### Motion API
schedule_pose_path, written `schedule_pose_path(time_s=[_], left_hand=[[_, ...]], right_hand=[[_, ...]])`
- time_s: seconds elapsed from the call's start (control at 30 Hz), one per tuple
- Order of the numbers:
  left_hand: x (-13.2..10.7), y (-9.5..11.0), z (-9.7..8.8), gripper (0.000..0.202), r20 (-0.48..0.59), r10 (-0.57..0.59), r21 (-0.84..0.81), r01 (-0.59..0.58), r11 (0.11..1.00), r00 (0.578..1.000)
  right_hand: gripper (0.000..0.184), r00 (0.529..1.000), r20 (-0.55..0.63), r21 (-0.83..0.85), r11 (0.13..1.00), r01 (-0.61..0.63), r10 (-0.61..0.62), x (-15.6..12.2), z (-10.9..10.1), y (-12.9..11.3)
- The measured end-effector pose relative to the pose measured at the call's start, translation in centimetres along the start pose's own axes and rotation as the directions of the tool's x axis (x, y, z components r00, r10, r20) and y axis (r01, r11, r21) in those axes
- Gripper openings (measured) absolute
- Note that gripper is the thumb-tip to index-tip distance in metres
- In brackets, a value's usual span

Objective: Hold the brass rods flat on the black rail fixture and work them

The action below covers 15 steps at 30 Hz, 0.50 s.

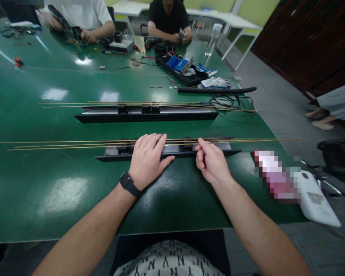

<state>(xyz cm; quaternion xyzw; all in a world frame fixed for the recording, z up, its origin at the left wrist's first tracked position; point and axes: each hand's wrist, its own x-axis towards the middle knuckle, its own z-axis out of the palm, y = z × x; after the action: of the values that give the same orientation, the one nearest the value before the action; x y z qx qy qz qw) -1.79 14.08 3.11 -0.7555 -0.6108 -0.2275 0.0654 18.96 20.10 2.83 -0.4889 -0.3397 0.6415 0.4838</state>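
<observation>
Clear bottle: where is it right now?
In the head view, the clear bottle stands above and right of centre, on the far side of the green table, behind the black tray and well beyond the right hand.

near rods [175, 140]: gold | near channel [174, 148]: black, silver | table [89, 216]: green | shirt [166, 264]: white, dark letters

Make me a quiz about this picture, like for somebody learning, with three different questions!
1. Which hand has the black, square-faced watch on its wrist?
2. True or false: the long, thin, gold-coloured rods across the nearer straight, black-and-silver rail reach past its left end.
3. Fill in: the tall, clear bottle stands on the big, shiny ____ table.

Key: 1. the left hand; 2. true; 3. green.
</observation>
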Motion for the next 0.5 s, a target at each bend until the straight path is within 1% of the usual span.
schedule_pose_path(time_s=[0.27, 0.5], left_hand=[[0.02, 0.06, -0.07, 0.060, 0.005, 0.001, 0.007, -0.001, 1.000, 1.000], [0.04, 0.10, -0.05, 0.062, 0.008, -0.003, 0.008, 0.003, 1.000, 1.000]], right_hand=[[0.038, 1.000, -0.011, -0.055, 0.998, 0.000, -0.001, 0.02, -0.08, -0.10], [0.036, 1.000, 0.014, -0.107, 0.994, 0.016, -0.014, 0.08, -0.21, -0.16]])
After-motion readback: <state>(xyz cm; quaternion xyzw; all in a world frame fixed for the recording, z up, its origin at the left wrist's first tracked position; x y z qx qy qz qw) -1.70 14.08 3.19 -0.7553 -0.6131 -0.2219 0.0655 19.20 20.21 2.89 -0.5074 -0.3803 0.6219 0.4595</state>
